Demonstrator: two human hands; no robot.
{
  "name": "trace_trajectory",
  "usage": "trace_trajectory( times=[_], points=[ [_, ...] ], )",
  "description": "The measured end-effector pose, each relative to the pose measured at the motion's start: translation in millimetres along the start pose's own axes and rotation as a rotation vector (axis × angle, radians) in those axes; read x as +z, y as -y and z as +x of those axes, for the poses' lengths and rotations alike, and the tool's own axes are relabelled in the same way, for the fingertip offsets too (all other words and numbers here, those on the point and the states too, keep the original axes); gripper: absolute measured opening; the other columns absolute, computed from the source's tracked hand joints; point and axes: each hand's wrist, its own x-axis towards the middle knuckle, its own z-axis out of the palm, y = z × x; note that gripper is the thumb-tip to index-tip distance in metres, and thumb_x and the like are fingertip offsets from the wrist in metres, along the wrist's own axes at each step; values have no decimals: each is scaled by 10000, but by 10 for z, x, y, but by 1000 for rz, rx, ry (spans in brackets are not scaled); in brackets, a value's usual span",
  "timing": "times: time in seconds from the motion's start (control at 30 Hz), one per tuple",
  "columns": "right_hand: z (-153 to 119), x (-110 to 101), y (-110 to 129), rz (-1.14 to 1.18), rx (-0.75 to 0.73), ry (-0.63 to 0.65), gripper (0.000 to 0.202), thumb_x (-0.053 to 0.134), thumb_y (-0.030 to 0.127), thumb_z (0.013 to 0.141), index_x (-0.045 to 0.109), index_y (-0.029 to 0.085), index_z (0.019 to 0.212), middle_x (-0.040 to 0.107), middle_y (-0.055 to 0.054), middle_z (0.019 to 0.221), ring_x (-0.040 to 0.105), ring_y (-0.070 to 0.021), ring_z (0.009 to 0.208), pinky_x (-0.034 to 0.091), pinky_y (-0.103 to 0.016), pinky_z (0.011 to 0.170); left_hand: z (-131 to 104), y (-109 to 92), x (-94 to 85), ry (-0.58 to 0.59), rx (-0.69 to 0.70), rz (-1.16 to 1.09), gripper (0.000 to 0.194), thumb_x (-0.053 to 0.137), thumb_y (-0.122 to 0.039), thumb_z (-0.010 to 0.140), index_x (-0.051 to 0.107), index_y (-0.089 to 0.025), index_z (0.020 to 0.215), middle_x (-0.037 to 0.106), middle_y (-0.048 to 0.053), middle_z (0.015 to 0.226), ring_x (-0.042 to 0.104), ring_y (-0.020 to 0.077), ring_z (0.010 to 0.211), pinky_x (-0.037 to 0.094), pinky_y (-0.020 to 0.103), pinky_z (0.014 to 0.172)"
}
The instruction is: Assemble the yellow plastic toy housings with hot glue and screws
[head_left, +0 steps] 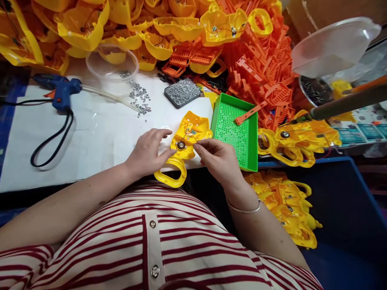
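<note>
A yellow plastic shell half with a ring-shaped handle lies open side up on the white work surface. Inside it are a round metal-backed speaker, thin wires and a small circuit board. My left hand is at the shell's left side, thumb and fingers apart, the thumb tip by its edge above the handle. On the right side, my right hand has thumb and forefinger pinched together at the shell's edge, near a thin wire. Whatever is between those fingertips is too small to make out.
A green perforated tray holds one orange strip. Behind are a black dish of screws, loose metal parts, a clear tub, and piles of yellow shells and orange parts. A blue glue gun lies left; a blue bin stands right.
</note>
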Motion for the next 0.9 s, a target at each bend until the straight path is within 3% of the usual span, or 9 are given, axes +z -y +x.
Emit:
trace_trajectory(
  times=[0.07,0.17,0.4,0.67,0.77,0.9],
  points=[
    [-48,42,-25,-73,-57,20,237,681,403,807,707,169,779,677,-21,707,546,-103,591,423,-242,557,87,-55,-37,-82,-9,41,254,593,-356,896,704,-171,1029,661,100,1107,613,252,1063,466,450,987],
    [-106,103,-62,-171,-117,25,180,661,336,825,732,171,803,718,-36,767,584,-113,646,445,-249,615,202,-166,-59,-74,-32,119,258,568,-352,917,761,-198,843,667,91,1137,577,275,1129,410,477,1034],
    [-161,151,-85,-262,-217,28,159,618,292,868,728,182,835,724,-46,778,590,-123,636,452,-251,608,232,-235,9,28,-43,166,105,699,-324,812,797,-293,832,676,26,1239,517,289,1227,338,499,1103],
    [-247,194,-90,-579,-480,32,226,515,256,938,708,151,885,709,-91,805,625,-161,695,438,-268,624,237,-287,-66,122,-147,9,211,598,-335,873,801,-303,923,679,16,1262,531,272,1265,337,497,1144],
    [-248,225,-65,-615,-480,56,244,497,262,937,702,158,855,705,-88,782,615,-161,662,422,-270,601,242,-289,-62,129,-181,-22,195,620,-348,861,795,-271,902,686,39,1248,536,267,1277,348,490,1147],
    [-215,207,-16,-486,-411,-3,224,509,268,906,693,180,812,695,-61,734,584,-144,639,426,-265,614,235,-243,-35,114,-256,-72,184,617,-334,852,777,-242,861,673,62,1266,536,255,1286,367,479,1147]
  ],
)
